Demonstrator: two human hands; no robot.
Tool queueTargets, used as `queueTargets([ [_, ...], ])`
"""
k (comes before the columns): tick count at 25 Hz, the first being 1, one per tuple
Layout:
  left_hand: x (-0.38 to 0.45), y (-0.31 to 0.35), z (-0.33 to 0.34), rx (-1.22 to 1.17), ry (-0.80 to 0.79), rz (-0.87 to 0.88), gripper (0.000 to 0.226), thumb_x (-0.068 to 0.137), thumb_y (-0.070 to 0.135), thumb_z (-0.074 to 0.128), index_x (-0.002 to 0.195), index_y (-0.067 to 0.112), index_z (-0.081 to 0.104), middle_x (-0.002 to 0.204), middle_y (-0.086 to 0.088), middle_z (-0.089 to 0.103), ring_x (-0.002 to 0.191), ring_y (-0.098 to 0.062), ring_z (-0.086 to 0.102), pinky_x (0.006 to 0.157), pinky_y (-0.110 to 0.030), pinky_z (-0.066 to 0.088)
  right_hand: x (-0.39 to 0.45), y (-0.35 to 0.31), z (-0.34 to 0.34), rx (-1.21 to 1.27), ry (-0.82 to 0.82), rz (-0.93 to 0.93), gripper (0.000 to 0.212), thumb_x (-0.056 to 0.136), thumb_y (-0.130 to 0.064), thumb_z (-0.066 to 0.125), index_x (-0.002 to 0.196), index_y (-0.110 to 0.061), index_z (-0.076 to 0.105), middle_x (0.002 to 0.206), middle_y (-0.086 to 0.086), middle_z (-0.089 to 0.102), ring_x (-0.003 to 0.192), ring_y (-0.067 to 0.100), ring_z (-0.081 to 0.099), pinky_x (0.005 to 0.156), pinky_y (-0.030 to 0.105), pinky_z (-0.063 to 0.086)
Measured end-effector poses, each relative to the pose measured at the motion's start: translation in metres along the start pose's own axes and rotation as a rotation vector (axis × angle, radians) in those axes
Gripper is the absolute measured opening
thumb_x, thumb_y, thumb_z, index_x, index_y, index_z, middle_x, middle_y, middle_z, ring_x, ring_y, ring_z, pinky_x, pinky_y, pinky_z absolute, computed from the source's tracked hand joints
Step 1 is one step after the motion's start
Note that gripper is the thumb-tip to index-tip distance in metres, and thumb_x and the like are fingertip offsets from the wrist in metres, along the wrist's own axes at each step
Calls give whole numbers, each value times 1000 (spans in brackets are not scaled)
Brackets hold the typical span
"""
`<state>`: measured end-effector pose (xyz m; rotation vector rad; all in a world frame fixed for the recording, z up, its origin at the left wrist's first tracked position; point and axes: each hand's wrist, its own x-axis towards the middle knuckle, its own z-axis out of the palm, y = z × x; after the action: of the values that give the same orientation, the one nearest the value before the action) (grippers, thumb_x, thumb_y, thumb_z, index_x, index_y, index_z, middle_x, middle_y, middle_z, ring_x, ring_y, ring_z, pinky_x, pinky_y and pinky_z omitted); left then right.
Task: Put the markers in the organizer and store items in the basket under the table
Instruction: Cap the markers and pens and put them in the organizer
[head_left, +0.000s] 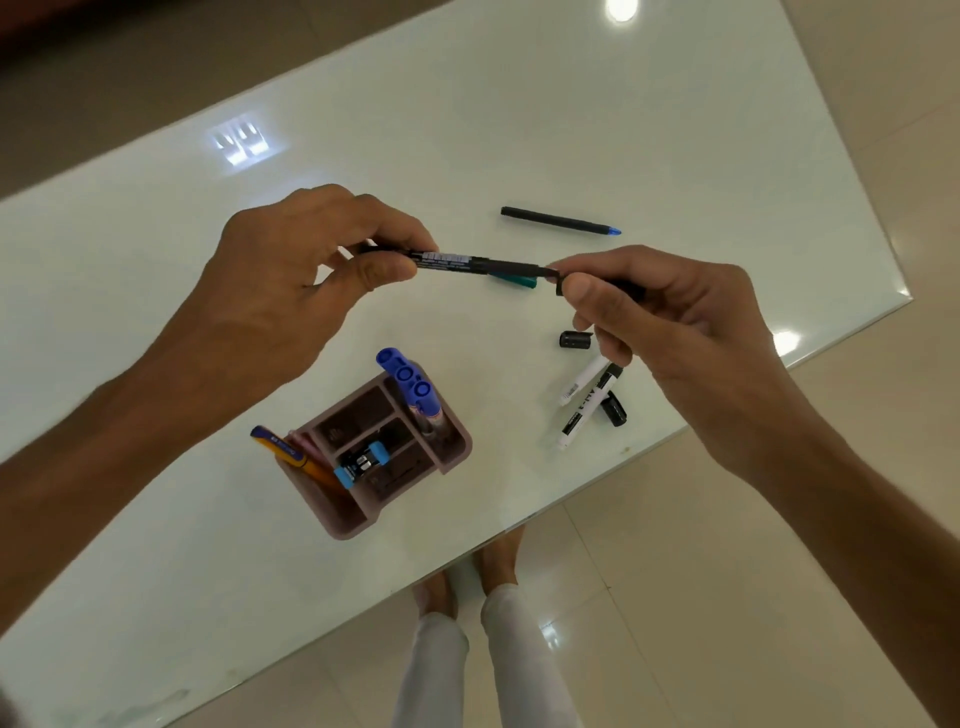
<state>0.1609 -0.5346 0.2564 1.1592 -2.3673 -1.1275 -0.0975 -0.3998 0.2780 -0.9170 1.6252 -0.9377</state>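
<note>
Forearms converge above the glass table (675, 130). Left hand (291, 291) pinches a black marker (467, 262) by its barrel, level; right hand (670, 317) closes fingertips on its cap (560, 283) at the tip. The organizer (441, 447) sits below the left hand; white markers (587, 400) lie under the right.
</note>
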Motion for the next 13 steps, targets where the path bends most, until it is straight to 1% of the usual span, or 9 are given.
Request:
queueTargets([
  [3,-3,4,1,4,10,31,19,103,23,66,120,22,75,107,4,72,99,-10,64,90,-8,46,0,-4,10,64,24,-4,15,100,-17,72,111,-11,81,77,2,71,64,13,59,63,21,49],
  [6,-4,4,0,24,36,48,19,104,23,65,120,21,75,107,1,73,98,-13,64,90,-12,47,-3,-3,11,121,128,15,12,99,-18,74,106,-12,82,76,3,70,64,14,58,63,22,49],
  [8,-4,3,-2,33,44,42,19,104,24,65,120,20,75,107,2,72,97,-13,63,90,-11,46,-5,-4,9,131,155,17,13,98,-18,75,106,-11,83,76,4,70,64,14,58,64,22,49],
  [11,-7,8,1,9,15,42,20,103,24,66,120,20,76,105,3,72,98,-10,62,91,-7,43,-7,-6,11,76,88,17,12,98,-18,75,107,-12,82,78,4,72,65,14,60,64,22,51],
  [13,-8,15,10,3,-23,78,21,103,26,66,120,20,76,106,3,72,99,-10,61,90,-8,44,-8,-8,19,27,18,21,9,100,-20,73,102,-14,80,73,0,68,64,16,57,61,30,49],
])
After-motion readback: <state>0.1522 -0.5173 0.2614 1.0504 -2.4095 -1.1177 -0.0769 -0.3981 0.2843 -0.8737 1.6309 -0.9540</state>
